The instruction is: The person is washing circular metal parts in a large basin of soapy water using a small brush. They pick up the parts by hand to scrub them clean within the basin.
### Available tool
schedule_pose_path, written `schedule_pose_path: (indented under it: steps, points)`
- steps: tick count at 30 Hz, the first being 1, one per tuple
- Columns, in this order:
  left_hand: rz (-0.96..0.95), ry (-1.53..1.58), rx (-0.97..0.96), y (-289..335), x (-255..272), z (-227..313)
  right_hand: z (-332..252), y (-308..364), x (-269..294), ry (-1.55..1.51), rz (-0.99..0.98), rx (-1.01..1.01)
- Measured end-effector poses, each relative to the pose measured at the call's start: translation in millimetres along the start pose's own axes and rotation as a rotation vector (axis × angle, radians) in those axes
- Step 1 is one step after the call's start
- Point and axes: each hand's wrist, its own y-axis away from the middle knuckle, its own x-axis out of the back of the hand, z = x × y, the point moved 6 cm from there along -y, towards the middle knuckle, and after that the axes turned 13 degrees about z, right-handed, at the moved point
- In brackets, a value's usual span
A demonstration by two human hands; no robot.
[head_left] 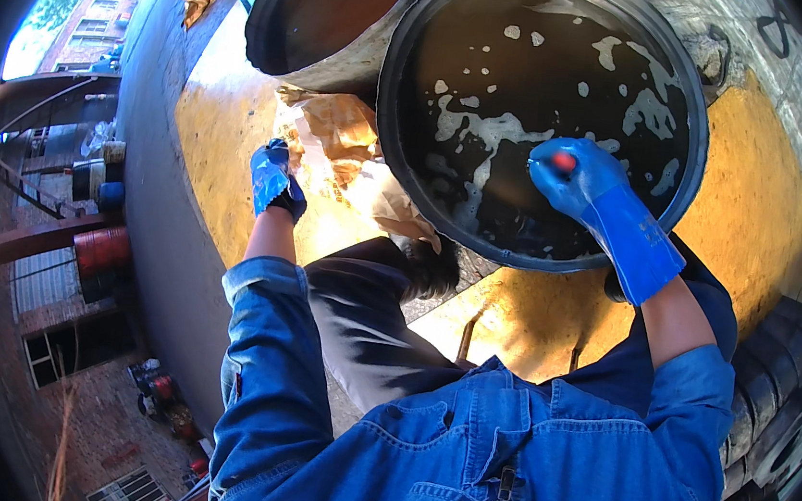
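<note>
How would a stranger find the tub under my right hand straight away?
Start at the yellow floor beyond the denim jacket. Find the big round black tub there, beneath the blue-gloved right hand. White foam streaks its dark liquid, unlike the reddish-brown contents of the container to its left.

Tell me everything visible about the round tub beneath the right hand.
The round tub looks like black plastic or rubber, with a thick rim. It stands open side up beside another container, holding murky brown liquid with white foam patches. The blue-gloved right hand is over it; whether they touch is unclear.
</note>
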Motion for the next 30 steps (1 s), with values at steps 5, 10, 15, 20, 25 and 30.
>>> schedule_pose_path:
  steps: [5, 10, 15, 20, 25, 30]
  points:
    - [-0.13, -0.216, -0.165, 70, -75, 65, 21, -2, 23, -0.061, 0.168, -0.097]
    - [-0.52, -0.365, -0.332, 116, -174, 77, 49, -23, 26, -0.113, 0.149, -0.104]
    - [-0.974, -0.95, -0.61, 223, -283, 31, 50, -13, 49, -0.104, 0.21, -0.185]
    - [-0.903, -0.718, -0.75, 181, -273, -43, 15, -4, 53, -0.081, 0.222, -0.14]
    - [-0.969, -1.24, -0.824, 221, -299, -36, 28, 7, 67, -0.039, 0.161, -0.235]
    - [-0.969, -1.307, -0.778, 235, -317, -30, 34, 8, 71, 0.005, 0.158, -0.246]
